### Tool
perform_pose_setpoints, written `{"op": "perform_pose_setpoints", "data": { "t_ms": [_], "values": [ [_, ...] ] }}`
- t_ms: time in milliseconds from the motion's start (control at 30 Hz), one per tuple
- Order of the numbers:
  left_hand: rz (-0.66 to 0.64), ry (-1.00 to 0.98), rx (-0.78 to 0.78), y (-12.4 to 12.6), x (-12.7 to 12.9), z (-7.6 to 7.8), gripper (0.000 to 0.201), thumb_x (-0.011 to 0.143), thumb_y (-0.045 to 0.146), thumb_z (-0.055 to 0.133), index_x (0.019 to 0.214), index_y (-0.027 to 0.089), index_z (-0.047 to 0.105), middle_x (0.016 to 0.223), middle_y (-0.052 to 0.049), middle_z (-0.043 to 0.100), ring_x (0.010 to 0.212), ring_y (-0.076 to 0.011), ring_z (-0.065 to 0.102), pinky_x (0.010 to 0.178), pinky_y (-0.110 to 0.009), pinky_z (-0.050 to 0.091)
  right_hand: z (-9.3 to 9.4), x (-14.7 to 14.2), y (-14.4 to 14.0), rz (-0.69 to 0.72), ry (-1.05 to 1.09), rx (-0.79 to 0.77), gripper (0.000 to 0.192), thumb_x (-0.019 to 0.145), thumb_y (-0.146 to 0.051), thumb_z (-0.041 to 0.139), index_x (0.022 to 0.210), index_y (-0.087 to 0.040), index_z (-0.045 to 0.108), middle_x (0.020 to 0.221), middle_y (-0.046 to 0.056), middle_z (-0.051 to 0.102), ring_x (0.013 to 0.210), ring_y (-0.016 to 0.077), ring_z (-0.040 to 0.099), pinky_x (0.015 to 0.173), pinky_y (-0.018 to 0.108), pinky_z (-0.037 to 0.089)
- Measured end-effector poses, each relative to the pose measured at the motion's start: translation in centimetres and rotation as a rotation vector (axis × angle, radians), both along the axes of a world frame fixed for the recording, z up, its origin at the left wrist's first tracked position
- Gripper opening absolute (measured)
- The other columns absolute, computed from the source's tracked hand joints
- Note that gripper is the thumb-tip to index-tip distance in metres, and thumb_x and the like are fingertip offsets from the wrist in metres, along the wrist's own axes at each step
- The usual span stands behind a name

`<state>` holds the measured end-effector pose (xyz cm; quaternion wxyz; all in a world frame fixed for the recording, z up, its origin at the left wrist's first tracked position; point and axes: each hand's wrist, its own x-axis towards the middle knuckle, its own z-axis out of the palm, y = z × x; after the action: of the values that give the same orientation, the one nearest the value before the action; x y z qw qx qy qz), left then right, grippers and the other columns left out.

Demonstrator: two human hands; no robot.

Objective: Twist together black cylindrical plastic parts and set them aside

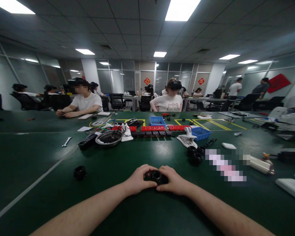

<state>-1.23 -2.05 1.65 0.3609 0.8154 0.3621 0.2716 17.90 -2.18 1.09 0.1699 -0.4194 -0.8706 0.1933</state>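
Between my two hands is a black part with a round opening (156, 176); its exact kind I cannot make out. My left hand (139, 179) grips it from the left, fingers curled over the far side and thumb along the near side. From the right, my right hand (174, 180) holds the same part, its thumb close to the left thumb. The fingers hide both ends of the part. A separate black ring-shaped piece (80, 172) lies on the green table to the left. Several similar black round pieces (196, 158) are grouped to the right, beyond my right hand.
Across the green table (108, 203) lie a wrench (67, 142), a metal bowl (109, 139), red power strips (153, 128), blue bins (201, 133) and a white clamp-like stand (187, 137). A silver cylinder (260, 164) is at right. Two people sit opposite.
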Motion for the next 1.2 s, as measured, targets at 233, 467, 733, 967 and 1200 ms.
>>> {"op": "perform_pose_setpoints", "data": {
  "t_ms": [233,467,733,967,1200],
  "values": [
    [-0.032,0.051,-0.005,0.2,-0.1,0.2,0.041,0.064,0.03,0.063,0.103,0.022,0.053,0.092,-0.001,0.051,0.08,-0.0155,0.047,0.068,-0.025,0.038,0.4,0.9,0.7,0.116,0.027,-0.09,0.034,0.062,-0.034,0.066,0.091,-0.019,0.057,0.084,0.001,0.053,0.081,0.0178,0.045,0.072,0.028,0.035],
    [-0.019,0.047,-0.011,0.1,-0.1,0.2,0.041,0.064,0.028,0.064,0.103,0.022,0.053,0.089,-0.001,0.05,0.077,-0.0146,0.047,0.066,-0.024,0.038,0.3,0.8,0.7,0.122,0.054,-0.092,0.029,0.064,-0.032,0.065,0.089,-0.018,0.058,0.083,0.001,0.054,0.081,0.0175,0.045,0.071,0.028,0.035],
    [0.129,0.006,-0.006,-0.3,0.7,-0.8,0.038,0.058,0.029,0.068,0.093,0.019,0.055,0.086,-0.001,0.05,0.076,-0.0151,0.047,0.064,-0.024,0.037,-0.9,0.1,0.5,-0.093,0.051,-0.035,0.033,0.052,-0.038,0.071,0.068,-0.016,0.052,0.068,-0.002,0.05,0.064,0.0126,0.045,0.054,0.021,0.031],
    [0.285,-0.005,0.014,-0.3,1.1,-1.6,0.036,0.055,0.025,0.068,0.088,0.017,0.054,0.084,-0.001,0.05,0.074,-0.0158,0.047,0.064,-0.025,0.037,-1.3,-1.3,-0.4,-0.275,-0.09,0.139,0.037,0.058,-0.05,0.062,0.07,-0.017,0.049,0.068,0.0,0.052,0.061,0.0139,0.046,0.053,0.023,0.027],
    [0.114,0.013,0.051,0.2,0.5,-0.8,0.036,0.059,0.029,0.066,0.092,0.019,0.055,0.083,0.0,0.05,0.073,-0.0149,0.047,0.063,-0.024,0.037,-0.5,-0.4,-0.3,-0.06,0.033,0.086,0.049,0.061,-0.046,0.063,0.1,-0.019,0.05,0.09,0.004,0.055,0.082,0.0195,0.049,0.069,0.028,0.035]
  ]
}}
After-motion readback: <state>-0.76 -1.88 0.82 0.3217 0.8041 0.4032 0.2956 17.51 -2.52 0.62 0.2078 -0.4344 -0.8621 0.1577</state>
